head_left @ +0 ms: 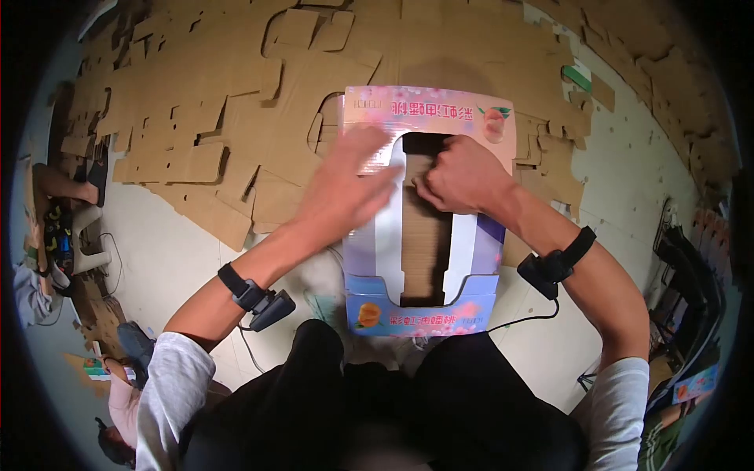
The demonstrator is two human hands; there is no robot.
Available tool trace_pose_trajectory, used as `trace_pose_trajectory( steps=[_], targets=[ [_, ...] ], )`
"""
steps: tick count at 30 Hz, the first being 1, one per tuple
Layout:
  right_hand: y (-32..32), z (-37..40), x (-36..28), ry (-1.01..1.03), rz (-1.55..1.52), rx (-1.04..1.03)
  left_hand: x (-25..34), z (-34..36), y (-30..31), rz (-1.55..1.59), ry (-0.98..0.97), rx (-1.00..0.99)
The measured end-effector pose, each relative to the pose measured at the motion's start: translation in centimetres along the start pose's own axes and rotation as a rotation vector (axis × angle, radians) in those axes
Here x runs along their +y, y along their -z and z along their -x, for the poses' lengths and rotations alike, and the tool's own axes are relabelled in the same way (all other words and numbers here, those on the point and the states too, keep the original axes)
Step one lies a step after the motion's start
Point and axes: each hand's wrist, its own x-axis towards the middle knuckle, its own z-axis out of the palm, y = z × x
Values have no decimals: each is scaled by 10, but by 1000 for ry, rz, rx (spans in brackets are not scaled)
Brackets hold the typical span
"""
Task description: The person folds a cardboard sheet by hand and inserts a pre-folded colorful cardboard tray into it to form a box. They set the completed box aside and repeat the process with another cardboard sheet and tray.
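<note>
A printed cardboard fruit box [422, 320] stands in front of my knees, pink at the far end and blue at the near end, with peach pictures and red lettering. White flaps border its long top opening, and brown cardboard shows inside. My left hand [353, 177], blurred by motion, is over the box's left flap with its fingers apart. Over the far right part of the opening, my right hand [465, 174] has its fingers curled closed; what they hold, if anything, is hidden. A black strapped device sits on each wrist.
Flattened brown cardboard sheets [188, 94] cover the floor beyond the box. A person in pink [124, 404] is at the lower left, and another person's bare leg [67, 187] shows at the left. Black cables run from both wrist devices. Dark items line the right edge.
</note>
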Motion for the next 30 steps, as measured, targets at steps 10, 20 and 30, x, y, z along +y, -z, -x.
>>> trace_pose_trajectory(
  steps=[10,20,30],
  targets=[
    [9,0,1,-19,-10,-86,-19,-23,-15,1175,886,-139],
    [6,25,15,-89,-7,-63,-17,-19,-22,1091,775,-78],
    [-48,319,41,-991,72,114,-75,70,32,719,702,-473]
  ],
)
